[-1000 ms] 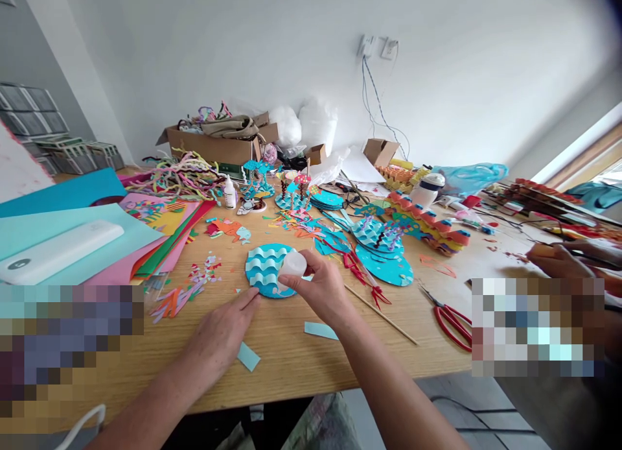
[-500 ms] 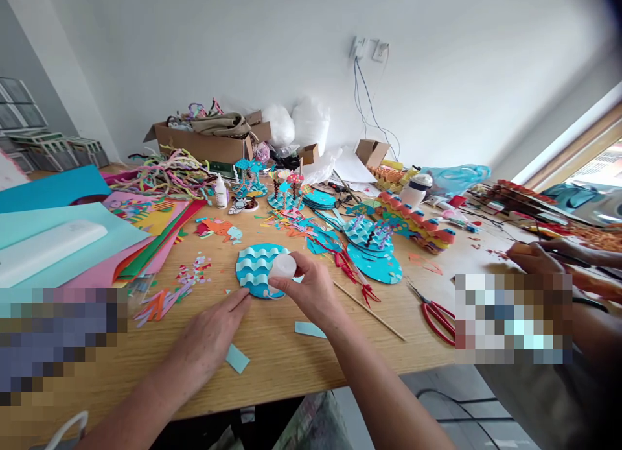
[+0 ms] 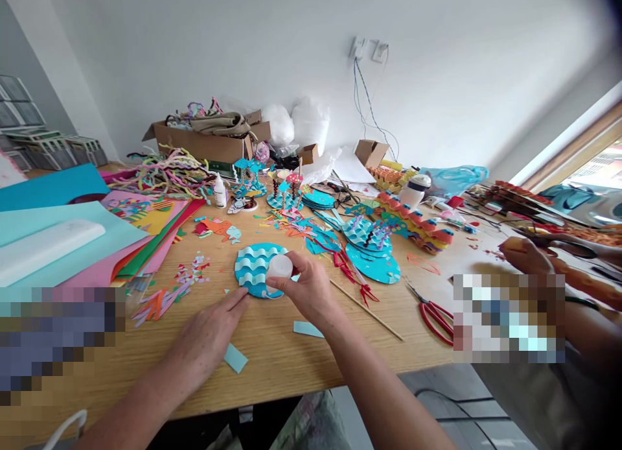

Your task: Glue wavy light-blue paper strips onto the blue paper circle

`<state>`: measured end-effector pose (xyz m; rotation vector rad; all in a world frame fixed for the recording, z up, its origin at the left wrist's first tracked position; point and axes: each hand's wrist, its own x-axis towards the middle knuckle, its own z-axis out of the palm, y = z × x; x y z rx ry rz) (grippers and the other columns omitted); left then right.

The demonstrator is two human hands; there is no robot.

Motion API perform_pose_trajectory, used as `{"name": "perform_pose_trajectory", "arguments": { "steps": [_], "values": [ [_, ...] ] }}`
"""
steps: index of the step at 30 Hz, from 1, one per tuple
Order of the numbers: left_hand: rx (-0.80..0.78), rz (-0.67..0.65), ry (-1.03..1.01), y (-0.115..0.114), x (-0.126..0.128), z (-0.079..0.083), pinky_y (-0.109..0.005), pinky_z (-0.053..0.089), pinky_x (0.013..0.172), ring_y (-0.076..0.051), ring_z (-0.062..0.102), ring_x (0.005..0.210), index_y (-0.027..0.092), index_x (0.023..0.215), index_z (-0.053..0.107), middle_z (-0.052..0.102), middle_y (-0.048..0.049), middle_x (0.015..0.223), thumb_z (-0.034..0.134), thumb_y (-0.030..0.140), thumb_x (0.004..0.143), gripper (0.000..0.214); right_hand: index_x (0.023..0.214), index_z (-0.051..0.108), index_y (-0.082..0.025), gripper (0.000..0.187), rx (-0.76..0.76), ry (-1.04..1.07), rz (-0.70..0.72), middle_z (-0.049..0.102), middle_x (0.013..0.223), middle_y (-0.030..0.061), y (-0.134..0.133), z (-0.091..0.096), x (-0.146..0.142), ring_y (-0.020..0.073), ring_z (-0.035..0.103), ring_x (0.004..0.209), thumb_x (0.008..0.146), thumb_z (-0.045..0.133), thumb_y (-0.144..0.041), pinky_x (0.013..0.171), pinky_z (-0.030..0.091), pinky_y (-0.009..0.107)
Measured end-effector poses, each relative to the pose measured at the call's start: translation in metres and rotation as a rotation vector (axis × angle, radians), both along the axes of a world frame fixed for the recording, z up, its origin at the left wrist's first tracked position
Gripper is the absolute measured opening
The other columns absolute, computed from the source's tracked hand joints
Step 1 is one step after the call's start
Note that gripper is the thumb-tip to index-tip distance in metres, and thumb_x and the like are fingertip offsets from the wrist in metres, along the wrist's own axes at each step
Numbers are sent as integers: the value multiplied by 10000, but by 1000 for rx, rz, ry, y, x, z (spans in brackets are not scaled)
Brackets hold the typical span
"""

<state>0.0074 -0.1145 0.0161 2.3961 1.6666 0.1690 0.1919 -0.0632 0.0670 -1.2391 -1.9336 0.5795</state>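
A round blue disc (image 3: 245, 268) lies flat on the wooden table, with several pale wavy paper strips (image 3: 256, 264) across it. My right hand (image 3: 311, 288) grips a white bottle (image 3: 280, 266), its base facing me and its tip pointing down at the disc's lower right. A whitish line of what looks like glue (image 3: 273, 295) shows near the disc's lower edge. My left hand (image 3: 214, 327) lies flat, fingers stretched out, fingertips at the disc's lower left edge. Two pale blue paper strips (image 3: 236, 358) lie close by, one beside each hand.
Red-handled scissors (image 3: 436, 320) and a thin wooden stick (image 3: 367, 309) lie to the right. Finished-looking blue paper pieces (image 3: 372, 265) stand beyond. Coloured paper sheets (image 3: 146, 242) are stacked left. Another white bottle (image 3: 220, 192) stands behind. A co-worker's hand (image 3: 527, 255) works at far right.
The white bottle in my right hand has shifted very slightly left over the disc. My left hand keeps its place at the disc's edge. The co-worker's hand has moved a little.
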Motion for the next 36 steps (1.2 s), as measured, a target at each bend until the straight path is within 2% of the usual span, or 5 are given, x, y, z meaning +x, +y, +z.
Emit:
{"name": "perform_pose_trajectory", "arguments": {
  "steps": [6,15,23,32,36],
  "values": [
    [-40,27,17,-1,3,7,-381,406,963,-218,485,1179,196,1292,439,358,-42,1417,279,9,754,592,664,568,-191,155,9,-8,-18,543,617,-37,0,0,0,114,481,594,669,691,-286,541,326,209],
    [11,-16,39,1,-1,-2,-329,372,992,-180,435,1222,182,1301,428,342,-39,1425,256,7,765,589,658,557,-188,170,-22,49,-17,538,610,-42,-3,3,3,110,477,588,657,696,-288,539,334,206],
    [-53,34,30,-1,2,5,-368,378,989,-215,438,1220,161,1297,439,323,-54,1429,262,8,759,587,666,573,-181,160,-51,136,-34,546,608,-44,-3,11,15,105,469,586,635,709,-258,548,356,205],
    [-10,4,51,2,-2,-3,-344,385,986,-196,442,1218,156,1314,417,322,-42,1432,248,54,776,573,724,598,-176,181,-55,117,-73,585,668,-22,-2,4,23,123,492,623,638,711,-289,575,374,227],
    [26,3,-17,2,-4,-9,-358,408,967,-211,468,1196,164,1296,444,346,-37,1423,246,61,774,568,735,602,-172,185,-65,111,-81,590,676,-18,0,1,24,134,506,638,638,712,-285,581,369,235]
  ]
}}
